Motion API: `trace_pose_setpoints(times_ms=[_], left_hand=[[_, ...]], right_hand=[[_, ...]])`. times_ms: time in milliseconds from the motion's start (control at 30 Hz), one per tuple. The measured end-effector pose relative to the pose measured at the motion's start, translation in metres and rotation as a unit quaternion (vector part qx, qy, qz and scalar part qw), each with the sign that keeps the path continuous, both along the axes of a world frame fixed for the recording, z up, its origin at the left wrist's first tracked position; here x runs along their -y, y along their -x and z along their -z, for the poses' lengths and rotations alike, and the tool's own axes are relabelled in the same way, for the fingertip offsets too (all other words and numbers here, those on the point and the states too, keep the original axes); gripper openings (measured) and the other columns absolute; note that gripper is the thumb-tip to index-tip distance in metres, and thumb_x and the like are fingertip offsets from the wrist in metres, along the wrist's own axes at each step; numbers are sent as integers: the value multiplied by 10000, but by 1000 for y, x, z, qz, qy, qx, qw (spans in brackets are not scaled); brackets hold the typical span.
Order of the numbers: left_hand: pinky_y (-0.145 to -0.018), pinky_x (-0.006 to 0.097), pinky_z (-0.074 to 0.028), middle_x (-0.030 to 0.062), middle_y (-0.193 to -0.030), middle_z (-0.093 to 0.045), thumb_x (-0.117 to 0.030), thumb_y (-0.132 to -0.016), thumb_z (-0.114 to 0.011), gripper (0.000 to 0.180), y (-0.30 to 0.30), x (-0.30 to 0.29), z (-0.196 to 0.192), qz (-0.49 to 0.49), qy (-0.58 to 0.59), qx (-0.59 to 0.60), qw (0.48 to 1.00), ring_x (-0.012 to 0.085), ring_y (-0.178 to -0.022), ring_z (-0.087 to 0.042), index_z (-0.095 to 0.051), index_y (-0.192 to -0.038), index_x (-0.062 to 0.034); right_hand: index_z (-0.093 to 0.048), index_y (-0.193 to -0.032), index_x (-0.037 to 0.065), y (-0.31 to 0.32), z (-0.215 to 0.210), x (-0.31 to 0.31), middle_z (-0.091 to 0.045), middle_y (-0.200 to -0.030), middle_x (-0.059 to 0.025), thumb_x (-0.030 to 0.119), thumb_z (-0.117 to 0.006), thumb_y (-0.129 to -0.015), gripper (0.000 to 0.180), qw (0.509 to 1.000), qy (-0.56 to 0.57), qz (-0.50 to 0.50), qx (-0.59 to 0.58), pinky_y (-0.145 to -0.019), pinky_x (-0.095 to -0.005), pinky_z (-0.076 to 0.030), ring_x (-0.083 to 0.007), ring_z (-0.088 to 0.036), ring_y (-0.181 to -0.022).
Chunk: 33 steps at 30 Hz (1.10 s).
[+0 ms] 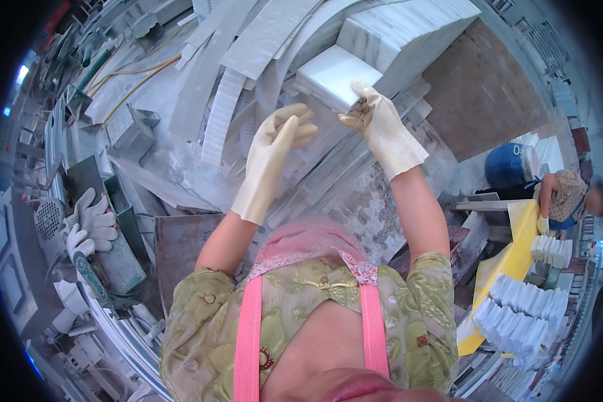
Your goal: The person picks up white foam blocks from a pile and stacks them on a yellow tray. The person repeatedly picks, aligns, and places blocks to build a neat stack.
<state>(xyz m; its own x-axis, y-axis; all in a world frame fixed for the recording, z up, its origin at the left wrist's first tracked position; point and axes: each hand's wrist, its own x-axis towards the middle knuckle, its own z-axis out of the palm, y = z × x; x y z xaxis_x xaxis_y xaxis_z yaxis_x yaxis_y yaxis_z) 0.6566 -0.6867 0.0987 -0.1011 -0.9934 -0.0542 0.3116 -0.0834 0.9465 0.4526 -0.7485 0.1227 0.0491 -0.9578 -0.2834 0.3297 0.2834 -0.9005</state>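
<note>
Bright, even daylight all over, barely any shadows; heavy fisheye bending and black corners, edges kinda soft and smeary.

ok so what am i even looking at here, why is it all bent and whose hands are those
There is no machine here. The single picture comes from a wide fisheye camera worn on a person's head, looking down, so straight edges curve toward the rim. The two gloved arms rising from the lower edge belong to that person.

The right hand grips the corner of a white stone tile lying beside a stack of tiles. The left hand is open just next to it, holding nothing.

Around them lie long pale stone strips on a dusty workbench. A spare pair of gloves rests at the left. At the right, another person works near rows of small white pieces.
</note>
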Motion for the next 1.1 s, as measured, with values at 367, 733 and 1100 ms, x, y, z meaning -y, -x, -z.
trace_pose_setpoints(times_ms=[367,733,1100], left_hand=[[-902,342,-560,192,-1161,-706,-346,-1063,-539,457,22,31,0,74,-18,-4,997,233,-1015,-712,-551,-1252,70],[-872,337,-560,190,-1103,-707,-370,-1053,-543,503,5,22,4,35,-36,37,998,215,-957,-713,-559,-1259,89],[-793,288,-551,176,-901,-723,-391,-1042,-557,438,22,51,-13,68,0,66,995,182,-797,-712,-602,-998,43]], right_hand=[[-609,-1149,-136,10,-2,-1,-689,-1004,-204,369,-644,-972,537,998,33,-50,-27,-742,-311,-630,-253,-728,-846],[-658,-1073,-114,5,-19,-1,-711,-892,-211,487,-619,-964,611,977,22,-87,-193,-620,-311,-580,-243,-724,-727],[-668,-928,-53,58,6,28,-731,-930,-128,284,-543,-1056,381,914,164,13,-372,-714,-308,-534,-160,-662,-786]])
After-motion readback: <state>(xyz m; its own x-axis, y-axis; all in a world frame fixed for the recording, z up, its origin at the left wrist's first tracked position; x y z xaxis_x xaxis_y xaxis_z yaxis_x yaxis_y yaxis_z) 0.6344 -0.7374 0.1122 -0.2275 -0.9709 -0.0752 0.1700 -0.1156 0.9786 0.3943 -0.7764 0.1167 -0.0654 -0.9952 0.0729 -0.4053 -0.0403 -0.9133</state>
